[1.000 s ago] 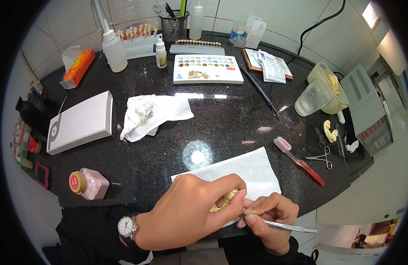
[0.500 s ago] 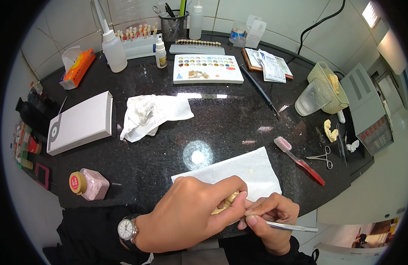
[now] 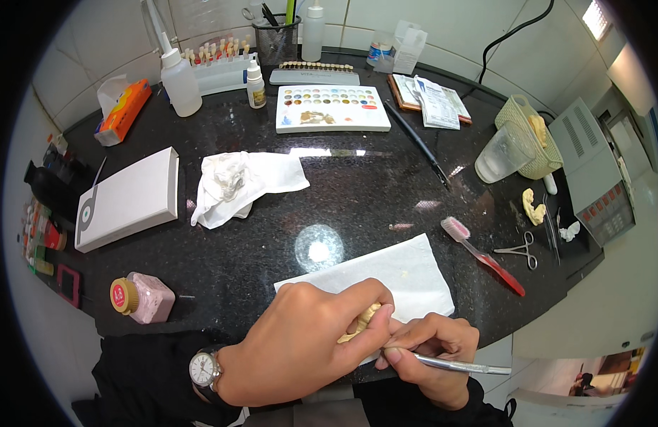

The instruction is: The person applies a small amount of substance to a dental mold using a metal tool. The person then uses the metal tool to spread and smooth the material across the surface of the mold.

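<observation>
My left hand point(image 3: 311, 338) is closed round a yellowish dental cast point(image 3: 359, 326); only a strip of its tooth row shows between thumb and fingers. In my right hand point(image 3: 432, 356) is a slim silver hand instrument point(image 3: 463, 366), pinched like a pen with its handle pointing right. Its tip lies by my left fingertips, hidden from sight. The two hands meet just above the near edge of a white paper sheet point(image 3: 411, 274) spread on the black counter.
Right of the paper lie a red-handled toothbrush point(image 3: 482, 256), scissor-like forceps point(image 3: 521, 250) and another cast point(image 3: 533, 208). A plastic cup point(image 3: 503, 153) leans against a basket point(image 3: 550, 153). Further back are a paint palette point(image 3: 332, 110) and crumpled tissue point(image 3: 233, 181). At left stand a pink-filled jar point(image 3: 144, 297) and white box point(image 3: 129, 199).
Both hands, with the cast and the instrument, have shifted very slightly to the left. Their grips look the same, and the things on the counter stay in place.
</observation>
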`<state>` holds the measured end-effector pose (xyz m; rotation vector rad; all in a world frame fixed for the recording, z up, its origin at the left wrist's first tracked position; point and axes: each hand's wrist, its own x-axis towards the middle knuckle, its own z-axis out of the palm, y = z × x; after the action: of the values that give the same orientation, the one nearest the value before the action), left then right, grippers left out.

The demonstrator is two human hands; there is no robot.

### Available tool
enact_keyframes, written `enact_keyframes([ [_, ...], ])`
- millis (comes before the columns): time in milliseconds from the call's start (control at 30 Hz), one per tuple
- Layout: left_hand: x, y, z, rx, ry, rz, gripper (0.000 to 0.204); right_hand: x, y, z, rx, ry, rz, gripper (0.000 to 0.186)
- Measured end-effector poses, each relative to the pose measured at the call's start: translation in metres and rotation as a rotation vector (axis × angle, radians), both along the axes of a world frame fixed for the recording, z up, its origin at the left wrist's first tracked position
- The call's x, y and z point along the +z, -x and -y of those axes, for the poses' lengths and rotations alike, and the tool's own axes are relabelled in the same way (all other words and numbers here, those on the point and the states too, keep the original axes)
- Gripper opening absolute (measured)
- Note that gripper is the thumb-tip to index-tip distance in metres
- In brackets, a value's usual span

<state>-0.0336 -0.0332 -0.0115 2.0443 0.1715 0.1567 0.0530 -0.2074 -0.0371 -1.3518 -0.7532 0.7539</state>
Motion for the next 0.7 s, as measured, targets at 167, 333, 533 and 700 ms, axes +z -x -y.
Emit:
enact_keyframes([
  [167, 0.0036, -0.0012, -0.0012, -0.02, 0.056, 0.009, 0.012, -0.0043, 0.004, 0.0005, -0.077, -0.123, -0.126, 0.01],
  [333, 0.0026, 0.0, -0.0017, -0.015, 0.079, -0.039, 0.014, -0.0049, 0.0012, -0.0002, -0.018, -0.09, -0.057, 0.009],
  [533, 0.0, -0.0012, -0.0016, -0.022, 0.089, -0.049, 0.014, 0.0009, 0.0007, -0.0007, -0.014, 0.011, -0.01, 0.009],
  [700, -0.0003, -0.0026, -0.0016, -0.015, 0.108, -0.051, 0.014, -0.0009, 0.0012, -0.0012, -0.014, 0.008, -0.062, 0.008],
])
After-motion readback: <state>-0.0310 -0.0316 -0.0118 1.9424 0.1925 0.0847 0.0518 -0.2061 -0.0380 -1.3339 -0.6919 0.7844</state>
